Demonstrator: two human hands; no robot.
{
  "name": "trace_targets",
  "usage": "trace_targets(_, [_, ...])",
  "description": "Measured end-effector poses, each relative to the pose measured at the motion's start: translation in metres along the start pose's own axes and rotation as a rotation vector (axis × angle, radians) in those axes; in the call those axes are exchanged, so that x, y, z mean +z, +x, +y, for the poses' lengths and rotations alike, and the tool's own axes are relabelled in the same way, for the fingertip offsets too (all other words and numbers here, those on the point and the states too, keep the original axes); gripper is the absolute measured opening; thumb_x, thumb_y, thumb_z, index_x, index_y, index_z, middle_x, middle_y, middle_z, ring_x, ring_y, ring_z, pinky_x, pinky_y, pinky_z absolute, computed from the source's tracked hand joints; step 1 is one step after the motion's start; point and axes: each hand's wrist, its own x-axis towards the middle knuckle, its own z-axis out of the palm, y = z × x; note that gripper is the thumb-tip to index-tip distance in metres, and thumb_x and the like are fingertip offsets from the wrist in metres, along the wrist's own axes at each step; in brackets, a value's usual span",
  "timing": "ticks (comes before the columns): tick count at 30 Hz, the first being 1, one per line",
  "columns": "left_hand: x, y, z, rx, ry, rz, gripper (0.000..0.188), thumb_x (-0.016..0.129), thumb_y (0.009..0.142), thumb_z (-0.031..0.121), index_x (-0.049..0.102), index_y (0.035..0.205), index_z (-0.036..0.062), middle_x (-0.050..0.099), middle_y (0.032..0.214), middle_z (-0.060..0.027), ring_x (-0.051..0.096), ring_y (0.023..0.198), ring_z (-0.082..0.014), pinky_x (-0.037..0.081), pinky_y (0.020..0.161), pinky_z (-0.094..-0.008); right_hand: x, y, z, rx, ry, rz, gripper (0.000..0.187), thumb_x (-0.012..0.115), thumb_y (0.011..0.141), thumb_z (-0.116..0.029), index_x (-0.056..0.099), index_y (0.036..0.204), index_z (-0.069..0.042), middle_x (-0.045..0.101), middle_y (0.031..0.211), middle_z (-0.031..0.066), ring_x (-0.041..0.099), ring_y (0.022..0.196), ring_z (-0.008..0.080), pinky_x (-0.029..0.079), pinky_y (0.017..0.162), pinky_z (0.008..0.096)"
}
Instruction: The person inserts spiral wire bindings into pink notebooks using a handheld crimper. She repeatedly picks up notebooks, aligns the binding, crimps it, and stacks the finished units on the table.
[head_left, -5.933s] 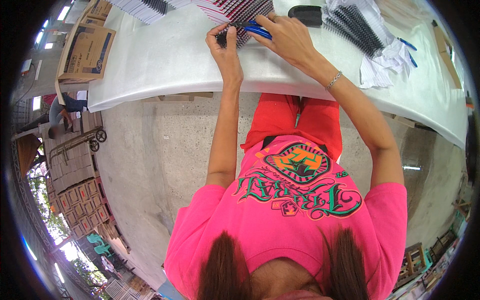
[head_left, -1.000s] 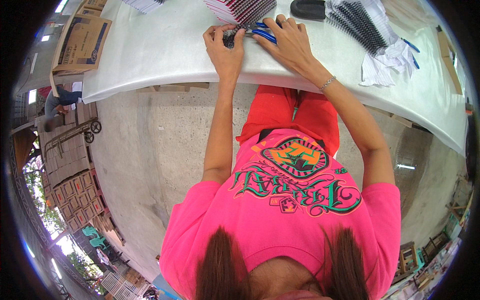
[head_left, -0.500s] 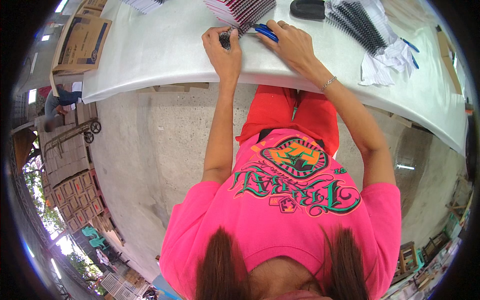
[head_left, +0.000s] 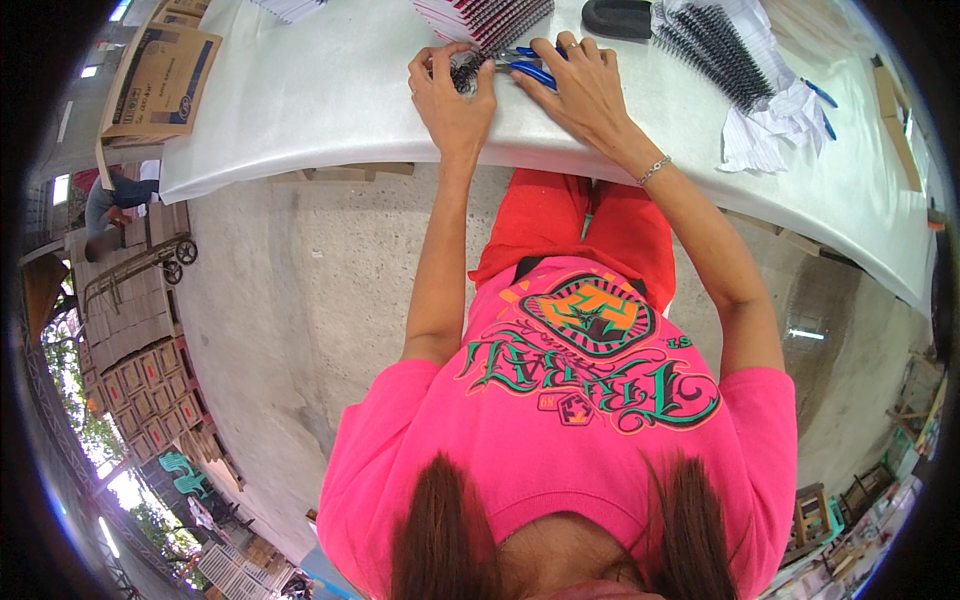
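Left hand (head_left: 452, 95) pinches a black spiral binding coil (head_left: 466, 72) just below the notebook stack (head_left: 480, 20), steadying it for the right hand (head_left: 580, 85), closed around blue-handled pliers (head_left: 528, 68).

floor (head_left: 290, 300) – bare concrete | table (head_left: 330, 100) – white | daylight – stacked cartons (head_left: 135, 370) left

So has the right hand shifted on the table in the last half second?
No. The right hand still rests on the blue-handled pliers, just below the notebook stack.
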Motion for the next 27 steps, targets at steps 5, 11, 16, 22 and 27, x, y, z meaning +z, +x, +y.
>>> trace_targets(5, [0.002, -0.001, -0.001, -0.031, 0.069, -0.022, 0.028, 0.078, 0.082, 0.024, 0.068, 0.104, 0.0108, 0.054, 0.115, -0.0142, 0.053, 0.114, -0.0334, 0.043, 0.096, -0.0451, 0.001, 0.002, -0.002, 0.001, 0.003, -0.007, 0.044, 0.060, 0.093, -0.051, 0.064, 0.114, -0.013, 0.063, 0.106, 0.0137, 0.060, 0.095, 0.0322, 0.042, 0.078, 0.0472])
trace_targets(11, [0.002, -0.001, -0.002, -0.013, 0.075, 0.009, 0.025, 0.078, 0.083, 0.024, 0.068, 0.101, 0.0097, 0.055, 0.114, -0.0145, 0.054, 0.111, -0.0333, 0.043, 0.094, -0.0444, 0.006, 0.005, -0.001, -0.022, 0.029, 0.001, 0.038, 0.062, 0.094, -0.047, 0.064, 0.107, -0.011, 0.066, 0.095, 0.0135, 0.064, 0.086, 0.0322, 0.047, 0.074, 0.0450])
trace_targets(16, [0.004, -0.001, -0.002, -0.012, 0.068, 0.010, 0.023, 0.077, 0.084, 0.023, 0.068, 0.100, 0.0091, 0.056, 0.113, -0.0137, 0.054, 0.110, -0.0326, 0.043, 0.094, -0.0444, 0.002, 0.008, -0.001, 0.014, 0.060, -0.061, 0.036, 0.062, 0.094, -0.045, 0.064, 0.098, -0.009, 0.067, 0.083, 0.0134, 0.068, 0.074, 0.0327, 0.053, 0.068, 0.0441])
trace_targets(22, [0.002, -0.002, -0.003, -0.028, 0.051, 0.015, 0.022, 0.070, 0.088, 0.022, 0.066, 0.104, 0.0071, 0.057, 0.111, -0.0143, 0.054, 0.109, -0.0329, 0.041, 0.095, -0.0437, -0.012, 0.005, -0.006, 0.120, 0.064, -0.163, 0.038, 0.061, 0.095, -0.046, 0.063, 0.101, -0.009, 0.068, 0.086, 0.0133, 0.068, 0.076, 0.0324, 0.053, 0.069, 0.0440])
trace_targets(27, [0.005, 0.000, -0.002, -0.072, 0.040, 0.062, 0.022, 0.060, 0.094, 0.020, 0.064, 0.110, 0.0053, 0.058, 0.112, -0.0171, 0.053, 0.109, -0.0342, 0.040, 0.096, -0.0444, -0.006, -0.008, -0.001, 0.021, -0.092, -0.005, 0.044, 0.061, 0.094, -0.050, 0.063, 0.114, -0.011, 0.065, 0.103, 0.0136, 0.063, 0.092, 0.0312, 0.046, 0.079, 0.0468])
